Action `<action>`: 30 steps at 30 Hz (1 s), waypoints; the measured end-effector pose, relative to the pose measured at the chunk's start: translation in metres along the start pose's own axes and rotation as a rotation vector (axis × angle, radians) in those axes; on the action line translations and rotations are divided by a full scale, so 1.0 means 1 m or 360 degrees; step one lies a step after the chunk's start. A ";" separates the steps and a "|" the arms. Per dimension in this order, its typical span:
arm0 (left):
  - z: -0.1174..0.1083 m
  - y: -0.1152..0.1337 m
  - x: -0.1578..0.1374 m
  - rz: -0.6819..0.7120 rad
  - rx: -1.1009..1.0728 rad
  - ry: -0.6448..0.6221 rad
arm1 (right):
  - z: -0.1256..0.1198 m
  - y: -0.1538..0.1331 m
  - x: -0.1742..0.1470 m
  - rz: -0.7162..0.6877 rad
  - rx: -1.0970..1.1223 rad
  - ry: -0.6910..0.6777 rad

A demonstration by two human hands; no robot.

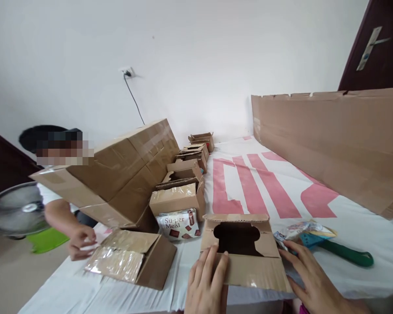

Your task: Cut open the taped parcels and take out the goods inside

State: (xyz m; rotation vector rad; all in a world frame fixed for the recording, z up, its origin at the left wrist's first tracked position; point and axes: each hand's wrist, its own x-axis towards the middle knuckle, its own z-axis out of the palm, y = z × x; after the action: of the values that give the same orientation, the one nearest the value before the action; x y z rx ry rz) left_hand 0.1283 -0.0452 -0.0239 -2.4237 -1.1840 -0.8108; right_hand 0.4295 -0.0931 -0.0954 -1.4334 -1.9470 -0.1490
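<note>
A small brown cardboard box [252, 270] with a cut-out opening in its top stands at the front edge of the table. My left hand [207, 279] rests on its left front part, fingers stretched out. At the box's right side is my right hand [314, 279], fingers apart, touching or nearly touching the wall. The inside of the box is dark. Close to my right fingertips lie a crumpled plastic packet [298, 229], a blue item [314, 239] and a dark green handle [350, 254]. A white "Super Meal" packet [179, 225] leans left of the box.
Several small boxes [183, 170] form a row going back, beside a wall of large taped cartons [127, 161]. Another taped box [127, 257] stands front left, near a co-worker's hand [81, 242]. A tall cardboard panel [330, 144] borders the right side; a fan [16, 209] stands left.
</note>
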 end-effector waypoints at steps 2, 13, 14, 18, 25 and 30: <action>0.005 -0.003 0.006 -0.0079 0.0001 -0.0031 | 0.000 0.001 0.001 0.0019 -0.0023 -0.0024; 0.048 -0.022 0.078 -0.0323 0.0238 0.0037 | -0.030 0.079 0.012 0.0276 -0.0235 0.0135; 0.055 -0.020 0.086 -0.0363 0.0253 -0.0001 | -0.031 0.085 0.012 0.0293 -0.0276 0.0135; 0.090 -0.017 0.114 -0.0480 0.0192 -0.0101 | -0.028 0.101 0.012 0.0433 -0.0398 0.0176; 0.112 -0.021 0.124 -0.0285 -0.0175 -0.0096 | -0.029 0.130 -0.002 0.0576 -0.0285 0.0333; 0.100 0.016 0.080 -0.0156 -0.0231 0.0176 | -0.035 0.148 -0.013 0.0699 -0.0017 0.0214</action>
State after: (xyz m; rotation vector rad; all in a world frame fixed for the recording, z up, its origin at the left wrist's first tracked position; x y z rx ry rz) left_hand 0.2152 0.0452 -0.0539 -2.4133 -1.2495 -1.0806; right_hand 0.5772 -0.0636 -0.1217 -1.7716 -1.4869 -0.0517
